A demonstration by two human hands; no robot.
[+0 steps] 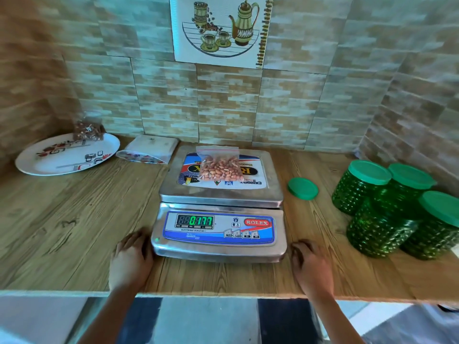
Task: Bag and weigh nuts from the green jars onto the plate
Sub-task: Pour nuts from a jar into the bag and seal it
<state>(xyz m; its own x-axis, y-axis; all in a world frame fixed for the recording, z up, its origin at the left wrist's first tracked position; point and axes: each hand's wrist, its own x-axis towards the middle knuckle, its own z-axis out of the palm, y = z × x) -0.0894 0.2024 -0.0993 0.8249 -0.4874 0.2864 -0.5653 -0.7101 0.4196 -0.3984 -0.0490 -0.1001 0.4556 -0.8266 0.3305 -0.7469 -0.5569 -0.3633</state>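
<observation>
A clear zip bag of peanuts (pixel 220 166) lies on the pan of a steel electronic scale (pixel 219 232) at the middle of the wooden counter; its green display reads about 0.177. My left hand (pixel 131 256) rests flat on the counter at the scale's front left corner, and my right hand (pixel 310 261) rests flat at its front right corner. Neither holds anything. Several green jars (pixel 382 219) stand at the right, one without its lid. A loose green lid (pixel 303 188) lies between them and the scale. A white patterned plate (pixel 57 160) at the far left carries a bag of darker nuts (pixel 88 130).
A stack of empty clear zip bags (pixel 149 151) lies between the plate and the scale. A tiled wall closes the back and the right side. The counter's front edge (pixel 223 294) runs just below my wrists.
</observation>
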